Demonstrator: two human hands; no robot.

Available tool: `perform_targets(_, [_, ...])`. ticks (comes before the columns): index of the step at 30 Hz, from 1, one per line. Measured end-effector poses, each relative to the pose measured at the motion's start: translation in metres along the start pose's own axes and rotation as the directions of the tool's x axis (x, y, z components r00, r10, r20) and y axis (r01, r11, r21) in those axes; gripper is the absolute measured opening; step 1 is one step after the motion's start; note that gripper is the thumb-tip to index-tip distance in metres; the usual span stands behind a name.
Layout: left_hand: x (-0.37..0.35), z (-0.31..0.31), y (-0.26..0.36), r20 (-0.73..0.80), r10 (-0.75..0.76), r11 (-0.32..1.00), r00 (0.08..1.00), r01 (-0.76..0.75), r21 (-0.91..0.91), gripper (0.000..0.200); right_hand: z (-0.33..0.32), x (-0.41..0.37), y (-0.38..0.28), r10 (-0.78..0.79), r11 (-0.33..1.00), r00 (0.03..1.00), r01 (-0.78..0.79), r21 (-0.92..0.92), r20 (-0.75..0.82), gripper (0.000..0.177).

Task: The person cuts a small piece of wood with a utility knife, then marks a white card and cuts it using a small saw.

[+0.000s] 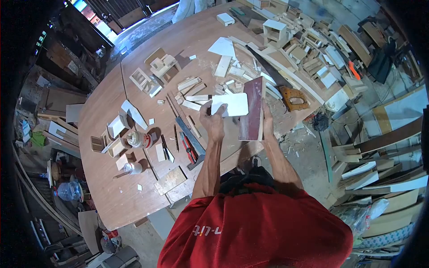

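Observation:
My left hand (213, 118) grips a small white panel with rounded corners (234, 104), thumb lying over its face. In my right hand (267, 121) is a flat wooden board faced with a dark red sheet (252, 111) that looks like sandpaper. It stands nearly on edge, fingers wrapped round its right side. The white panel's right edge overlaps the red face in this view. Just beyond both hands lies a heap of small wooden offcuts (232, 85). A handsaw with a wooden handle (292, 98) rests to the right of the board.
Small wooden chair-like pieces (163, 67) stand on the table (103, 187). Left of my arms are a glue jar (139, 140), a second jar (133, 168), a red-handled tool (190, 152) and a metal square (197, 163). Many wooden parts (308, 49) are piled at the far right.

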State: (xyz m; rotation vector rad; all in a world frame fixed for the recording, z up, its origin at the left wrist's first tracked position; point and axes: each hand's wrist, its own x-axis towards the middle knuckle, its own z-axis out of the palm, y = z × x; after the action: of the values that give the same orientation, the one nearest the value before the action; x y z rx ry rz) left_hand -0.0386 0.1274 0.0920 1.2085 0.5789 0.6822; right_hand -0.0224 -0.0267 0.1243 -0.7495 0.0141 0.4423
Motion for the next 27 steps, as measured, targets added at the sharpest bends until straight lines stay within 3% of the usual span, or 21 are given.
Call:
perform_targets(2, [-0.004, -0.010, 0.001, 0.073, -0.058, 0.998, 0.996, 0.058, 0.008, 0.038, 0.003, -0.003, -0.005, 0.009, 0.999, 1.000, -0.008, 0.036, -0.015, 0.051])
perform_targets(5, [-0.007, -0.019, 0.017, 0.164, -0.110, 0.989, 0.980, 0.125, -0.084, 0.035, -0.007, -0.002, -0.009, -0.069, 0.996, 0.994, 0.063, -0.063, -0.089, 0.053])
perform_targets(7, [-0.003, -0.031, 0.039, 0.524, -0.328, 0.945, 0.786, 0.268, 0.189, 0.037, -0.022, 0.000, -0.007, 0.003, 0.996, 0.994, -0.012, -0.089, -0.109, 0.058])
perform_targets(12, [-0.001, -0.036, 0.054, 0.591, -0.410, 0.880, 0.694, 0.133, 0.455, 0.036, -0.034, -0.004, -0.011, 0.088, 0.979, 0.993, -0.100, -0.179, -0.074, 0.063])
perform_targets(14, [-0.006, -0.032, 0.060, 0.683, -0.517, 0.811, 0.515, 0.040, 0.583, 0.035, -0.041, -0.003, -0.009, 0.107, 0.970, 0.990, -0.126, -0.209, -0.096, 0.063])
perform_targets(16, [-0.016, -0.025, 0.063, 0.679, -0.524, 0.800, 0.514, 0.023, 0.600, 0.035, -0.048, 0.004, -0.006, 0.065, 0.958, 0.998, -0.067, -0.280, -0.017, 0.065])
perform_targets(18, [-0.014, -0.026, 0.043, 0.689, -0.410, 0.821, 0.598, -0.086, 0.564, 0.033, -0.043, -0.002, -0.013, 0.085, 0.948, 0.995, -0.094, -0.303, -0.044, 0.063])
perform_targets(19, [-0.015, -0.021, 0.044, 0.690, -0.412, 0.821, 0.595, -0.086, 0.564, 0.033, -0.036, -0.007, -0.019, 0.106, 0.937, 0.992, -0.122, -0.328, -0.067, 0.062])
perform_targets(20, [-0.017, -0.017, 0.045, 0.609, -0.352, 0.867, 0.711, 0.003, 0.498, 0.031, -0.035, -0.011, -0.021, 0.106, 0.937, 0.992, -0.123, -0.327, -0.070, 0.062])
perform_targets(21, [-0.017, -0.014, 0.046, 0.505, -0.300, 0.907, 0.810, 0.078, 0.414, 0.029, -0.035, -0.016, -0.023, 0.201, 0.882, 0.977, -0.214, -0.420, -0.075, 0.060])
perform_targets(22, [-0.012, -0.012, 0.043, 0.509, -0.294, 0.910, 0.809, 0.074, 0.408, 0.029, -0.035, -0.018, -0.026, 0.287, 0.809, 0.954, -0.290, -0.512, -0.086, 0.058])
perform_targets(24, [-0.005, -0.014, 0.034, 0.610, -0.192, 0.865, 0.769, -0.161, 0.476, 0.023, -0.030, -0.022, -0.017, 0.273, 0.811, 0.955, -0.293, -0.506, -0.116, 0.055])
perform_targets(26, [-0.009, -0.011, 0.026, 0.619, -0.190, 0.853, 0.762, -0.184, 0.488, 0.023, -0.013, -0.023, -0.009, -0.160, 0.703, 0.986, 0.088, -0.706, -0.036, 0.056])
perform_targets(27, [-0.015, -0.006, 0.022, 0.603, -0.227, 0.923, 0.765, -0.029, 0.384, 0.024, -0.011, -0.017, -0.001, -0.210, 0.683, 0.976, 0.110, -0.722, -0.050, 0.056])
